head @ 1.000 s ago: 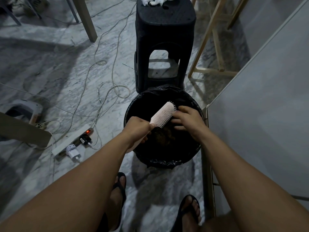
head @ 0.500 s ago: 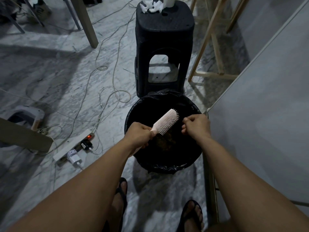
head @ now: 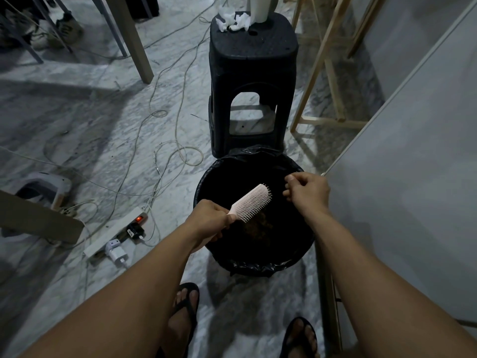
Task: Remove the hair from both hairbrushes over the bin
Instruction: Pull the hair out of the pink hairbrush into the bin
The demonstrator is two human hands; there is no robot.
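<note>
A pale pink hairbrush (head: pixel 251 202) is held over the black-lined bin (head: pixel 258 264), bristles facing right and down. My left hand (head: pixel 209 219) grips its handle at the bin's left rim. Just right of the brush head, not touching it, my right hand (head: pixel 308 191) hovers over the bin with fingertips pinched together; I cannot see any hair between them. A brownish clump (head: pixel 258 226) lies inside the bin under the brush. Only one hairbrush is in view.
A black plastic stool (head: pixel 253 73) with crumpled tissue on top stands right behind the bin. A power strip (head: pixel 113 232) and loose cables (head: pixel 165 151) lie on the marble floor to the left. A white panel (head: pixel 413 177) borders the right. My sandalled feet (head: pixel 184 306) stand in front.
My right hand has pulled away from the bristles, moving right and up with its fingers pinched. The brush stays over the bin in my left hand.
</note>
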